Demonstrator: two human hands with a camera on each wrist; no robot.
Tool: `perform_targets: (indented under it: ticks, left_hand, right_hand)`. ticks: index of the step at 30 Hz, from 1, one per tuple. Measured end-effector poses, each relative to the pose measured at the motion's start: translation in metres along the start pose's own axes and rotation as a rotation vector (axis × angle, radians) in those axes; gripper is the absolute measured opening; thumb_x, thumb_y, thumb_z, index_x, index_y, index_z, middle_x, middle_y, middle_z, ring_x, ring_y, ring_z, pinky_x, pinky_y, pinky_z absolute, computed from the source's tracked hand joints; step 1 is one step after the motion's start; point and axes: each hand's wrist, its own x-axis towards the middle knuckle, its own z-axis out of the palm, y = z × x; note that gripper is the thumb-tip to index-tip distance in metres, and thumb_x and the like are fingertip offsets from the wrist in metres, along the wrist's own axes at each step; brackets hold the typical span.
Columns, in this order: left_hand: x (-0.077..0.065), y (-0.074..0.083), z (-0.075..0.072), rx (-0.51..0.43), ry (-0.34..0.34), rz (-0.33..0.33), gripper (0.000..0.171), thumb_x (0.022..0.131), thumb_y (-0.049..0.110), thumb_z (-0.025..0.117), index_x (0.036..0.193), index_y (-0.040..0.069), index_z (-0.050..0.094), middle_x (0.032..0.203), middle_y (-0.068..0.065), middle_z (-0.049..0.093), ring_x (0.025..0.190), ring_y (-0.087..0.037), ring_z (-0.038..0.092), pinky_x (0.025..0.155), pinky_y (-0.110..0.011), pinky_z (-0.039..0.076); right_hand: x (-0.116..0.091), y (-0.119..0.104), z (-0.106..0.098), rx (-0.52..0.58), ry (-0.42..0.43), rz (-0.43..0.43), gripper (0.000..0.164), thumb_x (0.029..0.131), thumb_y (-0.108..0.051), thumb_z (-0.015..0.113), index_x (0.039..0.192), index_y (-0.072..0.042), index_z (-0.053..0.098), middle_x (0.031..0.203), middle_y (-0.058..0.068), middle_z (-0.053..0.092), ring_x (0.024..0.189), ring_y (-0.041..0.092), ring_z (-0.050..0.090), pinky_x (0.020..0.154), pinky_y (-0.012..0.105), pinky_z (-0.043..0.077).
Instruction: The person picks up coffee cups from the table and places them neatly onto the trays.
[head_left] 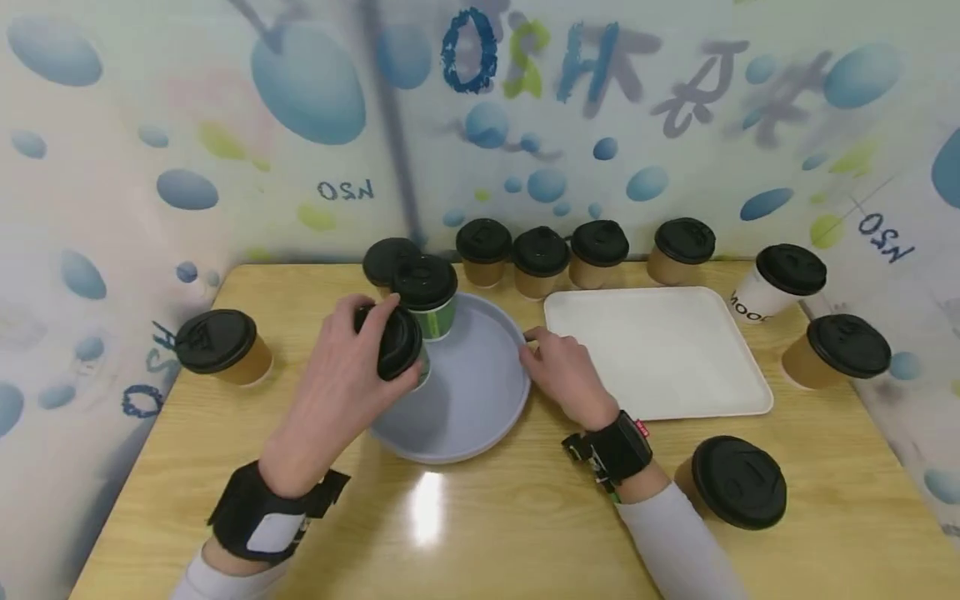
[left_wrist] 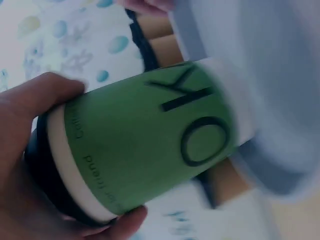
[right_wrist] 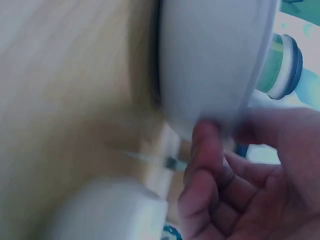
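My left hand [head_left: 341, 367] grips a green paper cup [left_wrist: 145, 140] by its black lid [head_left: 399, 346], thumb and fingers spread round the lid's edge. Large "OK" lettering shows on the cup's side in the left wrist view, where its base overlaps the plate. Beneath it lies a round blue-grey plate [head_left: 472, 392] with a low raised rim. Another green cup with a black lid [head_left: 431, 304] stands at the plate's back left. At the plate's right side, my right hand [head_left: 566, 371] pinches the rim, thumb over the edge and curled fingers against the outer wall [right_wrist: 215, 55].
A white rectangular tray [head_left: 652, 354] lies right of the plate. Several brown lidded cups line the back, including one [head_left: 483, 250] behind the plate. Others stand at the left [head_left: 225, 346], right [head_left: 832, 354] and front right [head_left: 735, 483]. A white cup [head_left: 776, 283] stands beyond the tray.
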Motion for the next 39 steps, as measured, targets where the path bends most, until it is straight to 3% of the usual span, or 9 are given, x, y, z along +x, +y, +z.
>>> perform_targets:
  ticks: [2, 7, 12, 16, 29, 34, 39]
  left_hand:
    - [0.012, 0.013, 0.010, -0.038, -0.011, 0.047, 0.079, 0.081, 0.027, 0.087, 0.147, 0.004, 0.052, 0.137, -0.030, 0.046, 0.117, -0.047, 0.051, 0.094, -0.059, 0.048]
    - [0.021, 0.036, 0.034, -0.041, -0.012, 0.162, 0.080, 0.078, 0.033, 0.090, 0.145, 0.006, 0.054, 0.136, -0.028, 0.048, 0.115, -0.046, 0.055, 0.094, -0.057, 0.050]
    - [0.028, 0.043, 0.064, 0.045, -0.088, 0.187, 0.075, 0.082, 0.038, 0.085, 0.144, 0.007, 0.056, 0.136, -0.025, 0.049, 0.116, -0.042, 0.057, 0.088, -0.052, 0.055]
    - [0.032, 0.044, 0.080, 0.082, -0.125, 0.194, 0.077, 0.083, 0.041, 0.085, 0.145, 0.007, 0.056, 0.137, -0.024, 0.049, 0.121, -0.040, 0.055, 0.090, -0.050, 0.055]
    - [0.055, 0.037, 0.091, 0.172, -0.088, 0.267, 0.074, 0.083, 0.049, 0.085, 0.141, 0.011, 0.060, 0.136, -0.019, 0.057, 0.125, -0.040, 0.053, 0.095, -0.056, 0.050]
    - [0.064, 0.039, 0.094, 0.200, -0.101, 0.263, 0.076, 0.084, 0.052, 0.083, 0.143, 0.011, 0.058, 0.136, -0.018, 0.057, 0.123, -0.040, 0.054, 0.095, -0.055, 0.050]
    - [0.069, 0.039, 0.095, 0.226, -0.099, 0.264, 0.078, 0.085, 0.053, 0.082, 0.147, 0.012, 0.057, 0.137, -0.018, 0.057, 0.122, -0.039, 0.055, 0.097, -0.052, 0.049]
  right_hand:
    - [0.001, 0.002, -0.004, -0.012, -0.005, 0.017, 0.031, 0.105, -0.019, 0.054, 0.121, 0.004, 0.069, 0.082, 0.010, 0.070, 0.067, 0.020, 0.064, 0.059, 0.039, 0.052]
    - [0.001, 0.007, -0.003, -0.026, 0.000, -0.013, 0.032, 0.105, -0.020, 0.055, 0.121, 0.005, 0.069, 0.069, 0.005, 0.063, 0.061, 0.020, 0.061, 0.056, 0.038, 0.052]
    - [-0.005, 0.014, 0.000, 0.006, -0.009, 0.018, 0.034, 0.105, -0.022, 0.057, 0.124, 0.004, 0.068, 0.069, 0.004, 0.064, 0.064, 0.022, 0.064, 0.061, 0.042, 0.055]
    - [-0.008, 0.016, 0.001, 0.010, -0.012, 0.033, 0.034, 0.105, -0.022, 0.057, 0.125, 0.004, 0.068, 0.068, 0.004, 0.063, 0.061, 0.021, 0.062, 0.058, 0.039, 0.052]
    - [-0.005, 0.006, 0.002, 0.018, -0.025, 0.047, 0.035, 0.104, -0.021, 0.060, 0.126, 0.006, 0.067, 0.062, 0.002, 0.056, 0.052, 0.016, 0.052, 0.048, 0.030, 0.038]
    - [-0.005, 0.007, 0.002, 0.010, -0.016, 0.050, 0.036, 0.104, -0.021, 0.060, 0.127, 0.006, 0.066, 0.058, -0.001, 0.050, 0.050, 0.015, 0.048, 0.047, 0.029, 0.033]
    - [-0.004, 0.007, 0.001, 0.019, -0.023, 0.050, 0.036, 0.104, -0.021, 0.060, 0.127, 0.006, 0.066, 0.059, -0.001, 0.054, 0.051, 0.015, 0.050, 0.046, 0.029, 0.034]
